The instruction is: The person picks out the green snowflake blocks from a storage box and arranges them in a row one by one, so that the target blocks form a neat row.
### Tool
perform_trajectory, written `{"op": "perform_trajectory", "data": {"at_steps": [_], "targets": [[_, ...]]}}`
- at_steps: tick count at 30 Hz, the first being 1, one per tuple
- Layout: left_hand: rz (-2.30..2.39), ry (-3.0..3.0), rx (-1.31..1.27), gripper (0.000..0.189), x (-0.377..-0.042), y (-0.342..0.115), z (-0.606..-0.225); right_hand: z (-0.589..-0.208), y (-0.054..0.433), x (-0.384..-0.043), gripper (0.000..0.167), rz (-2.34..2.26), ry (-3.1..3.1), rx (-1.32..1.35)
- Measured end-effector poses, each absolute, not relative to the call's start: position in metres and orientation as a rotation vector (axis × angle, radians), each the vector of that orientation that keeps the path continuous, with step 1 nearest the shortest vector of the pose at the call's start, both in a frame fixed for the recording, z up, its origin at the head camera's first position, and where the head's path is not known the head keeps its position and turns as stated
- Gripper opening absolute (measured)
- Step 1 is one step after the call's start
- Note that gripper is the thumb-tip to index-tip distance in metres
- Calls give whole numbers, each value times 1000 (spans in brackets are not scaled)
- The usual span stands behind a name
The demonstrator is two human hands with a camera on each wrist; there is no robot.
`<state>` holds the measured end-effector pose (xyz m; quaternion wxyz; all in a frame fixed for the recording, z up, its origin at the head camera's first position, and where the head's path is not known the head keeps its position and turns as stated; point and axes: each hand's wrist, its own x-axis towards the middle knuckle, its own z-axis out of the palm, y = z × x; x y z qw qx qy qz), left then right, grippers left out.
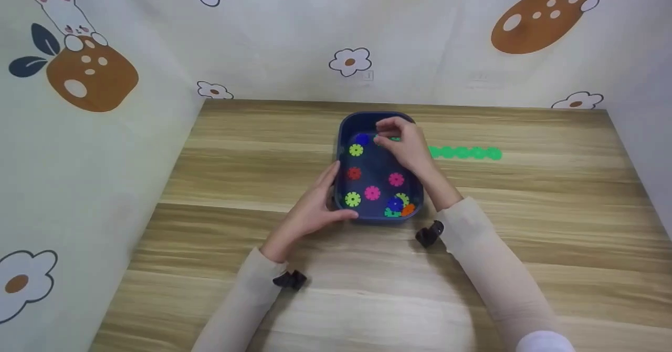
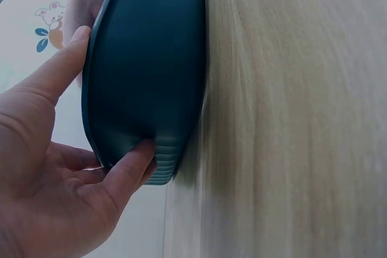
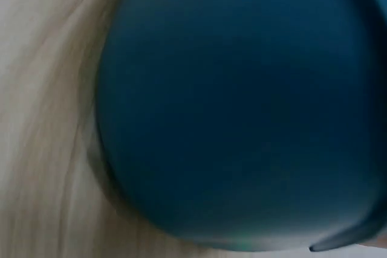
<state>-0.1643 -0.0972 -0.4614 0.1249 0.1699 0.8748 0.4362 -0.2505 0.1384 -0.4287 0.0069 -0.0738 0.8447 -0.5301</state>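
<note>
My left hand [image 1: 315, 205] holds the near left corner of a dark blue plastic basin [image 1: 378, 219], thumb at the near rim and fingers along the left side. In the left wrist view its fingertips press the outer wall. Over the far half of the basin hovers my right hand [image 1: 409, 144], thumb and fingers loosely bent with a gap between them. Bits of green show behind its thumb. Inside lie notched plastic discs, among them a red one [image 1: 354, 173], a pink one [image 1: 373, 193] and a yellow-green one [image 1: 353, 199]. The right wrist view shows mostly basin wall [image 3: 242, 101].
A row of joined green discs [image 1: 462, 153] lies on the wooden table [image 1: 252, 184] to the right of the basin, its left end hidden by the right hand and basin. Patterned walls [image 1: 294, 31] stand behind and beside the table. Each wrist carries a black camera mount [image 1: 430, 234].
</note>
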Motion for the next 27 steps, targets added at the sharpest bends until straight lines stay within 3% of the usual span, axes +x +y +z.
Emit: {"op": "perform_trajectory", "data": {"at_steps": [11,27], "targets": [[1268,2545,504,110,-164,-97,-459,-452,130,-263,53,-1289,2631,-161],[1284,2544,508,109,-165,-97,-460,-458,123,-259,40,-1078,2436,-473]]}}
